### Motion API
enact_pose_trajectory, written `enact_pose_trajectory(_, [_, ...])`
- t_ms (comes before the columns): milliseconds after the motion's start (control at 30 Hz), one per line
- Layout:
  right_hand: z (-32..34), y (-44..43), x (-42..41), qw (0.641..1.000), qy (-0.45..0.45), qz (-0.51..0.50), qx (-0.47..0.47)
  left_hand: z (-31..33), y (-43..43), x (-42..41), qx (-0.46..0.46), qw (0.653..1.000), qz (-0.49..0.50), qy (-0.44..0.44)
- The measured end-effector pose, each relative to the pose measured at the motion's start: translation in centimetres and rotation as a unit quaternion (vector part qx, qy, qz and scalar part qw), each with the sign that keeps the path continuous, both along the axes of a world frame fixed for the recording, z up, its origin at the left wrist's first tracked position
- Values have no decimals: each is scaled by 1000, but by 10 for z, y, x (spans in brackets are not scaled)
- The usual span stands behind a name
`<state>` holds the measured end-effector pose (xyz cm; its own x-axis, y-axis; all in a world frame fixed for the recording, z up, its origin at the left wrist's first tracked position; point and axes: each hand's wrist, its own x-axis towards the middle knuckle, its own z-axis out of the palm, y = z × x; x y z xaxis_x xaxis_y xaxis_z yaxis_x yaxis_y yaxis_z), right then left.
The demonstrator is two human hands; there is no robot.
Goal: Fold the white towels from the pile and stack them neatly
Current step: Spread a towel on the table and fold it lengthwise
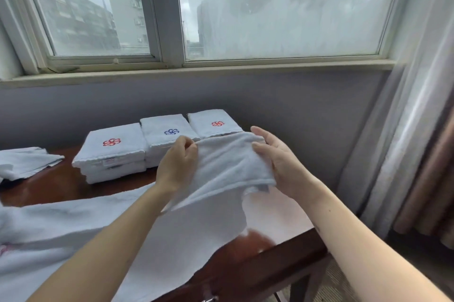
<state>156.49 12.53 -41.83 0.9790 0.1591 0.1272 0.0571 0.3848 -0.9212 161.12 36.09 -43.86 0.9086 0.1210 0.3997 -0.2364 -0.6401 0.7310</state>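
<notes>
Soft daylight from the window (270,6); edges warped.

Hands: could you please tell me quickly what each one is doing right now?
Left hand: closed, pinching the white towel.
Right hand: fingers gripping the same towel.

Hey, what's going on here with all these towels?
A person is folding white towels at a dark wooden table under a window. Both hands, left hand and right hand, hold a towel up by its top edge, mid-fold. Three folded stacks sit at the back by the wall, with red or blue logos on top. More unfolded towels lie in front and at the left.
</notes>
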Motion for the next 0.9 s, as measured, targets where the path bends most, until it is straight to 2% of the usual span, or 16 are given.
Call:
enact_pose_trajectory(67, [6, -5, 12, 997, 34, -62, -2, 0, -5, 7, -22, 999, -23, 38])
enact_pose_trajectory(133, [3, -14, 23, 983, 59, -156, -76, -4, -11, 12, -2, 995, -54, 80])
enact_pose_trajectory(233, [-11, -34, 28, 913, 57, -302, -268, -17, -18, 12, 92, 989, -83, 75])
enact_pose_trajectory(300, [-21, -39, 27, 868, 23, -323, -378, -26, -22, 8, 123, 982, -122, 79])
enact_pose_trajectory(367, [-27, -36, 25, 862, -12, -256, -437, -34, -23, 2, 156, 969, -170, 93])
enact_pose_trajectory(433, [-32, -27, 19, 871, -21, -115, -477, -39, -22, -3, 185, 948, -238, 104])
enact_pose_trajectory(467, [-34, -22, 15, 859, -17, -44, -509, -40, -21, -6, 203, 933, -276, 111])
enact_pose_trajectory(533, [-37, -16, 9, 798, -11, 42, -601, -39, -19, -10, 243, 901, -329, 144])
enact_pose_trajectory(633, [-33, -10, 6, 721, -43, 69, -688, -36, -14, -12, 270, 885, -343, 164])
enact_pose_trajectory(733, [-24, -6, 0, 682, -60, 75, -725, -33, -13, -16, 275, 896, -326, 123])
enact_pose_trajectory(833, [-17, -5, -5, 650, -49, 97, -752, -32, -14, -21, 294, 892, -328, 99])
enact_pose_trajectory(900, [-16, -2, -7, 617, -51, 102, -779, -32, -15, -24, 298, 889, -333, 98])
